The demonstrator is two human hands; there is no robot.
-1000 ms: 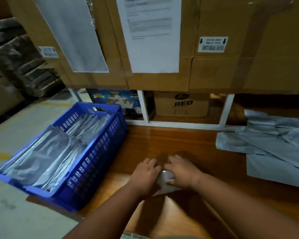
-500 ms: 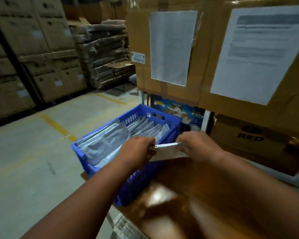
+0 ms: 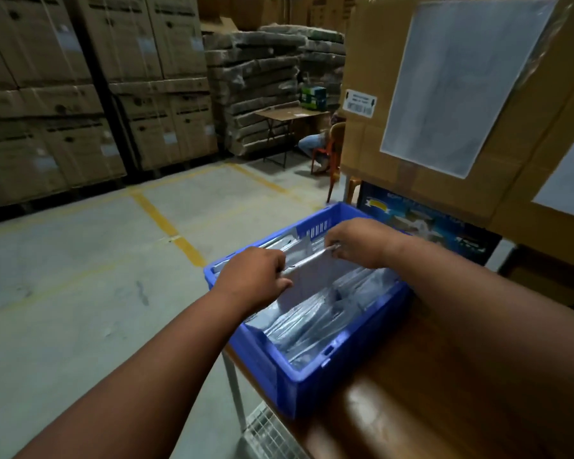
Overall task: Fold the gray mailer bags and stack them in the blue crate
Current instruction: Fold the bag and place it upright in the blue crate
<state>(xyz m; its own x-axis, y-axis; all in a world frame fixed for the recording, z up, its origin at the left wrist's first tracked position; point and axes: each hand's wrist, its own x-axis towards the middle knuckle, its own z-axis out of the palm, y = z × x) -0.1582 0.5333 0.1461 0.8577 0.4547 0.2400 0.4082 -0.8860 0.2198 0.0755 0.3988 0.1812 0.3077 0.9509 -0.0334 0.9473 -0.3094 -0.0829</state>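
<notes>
Both of your hands share one grip on a folded gray plastic mailer bag [image 3: 315,276]: your left hand [image 3: 252,279] pinches its near upper corner and your right hand [image 3: 358,241] pinches the far corner, so the bag hangs upright over the open blue plastic crate [image 3: 315,385] with its lower edge down among the folded gray mailer bags [image 3: 328,323] already packed inside. That crate sits at the left end of the glossy brown wooden surface [image 3: 411,402], right at its edge, and a white metal leg [image 3: 234,389] of the surface drops to the floor just under it. Beyond your hands, a large brown cardboard box [image 3: 395,154] with a white sheet [image 3: 458,87] taped to it stands behind the crate, above a dark printed carton [image 3: 424,226]. To your left the room opens onto a gray concrete floor [image 3: 80,276] marked with yellow lines [image 3: 166,220]. Stacked brown cartons [image 3: 80,87] line the far wall, beside a pile of wrapped bundles [image 3: 259,87], a small folding table [image 3: 289,115] and an orange chair [image 3: 332,154] in which someone sits.
</notes>
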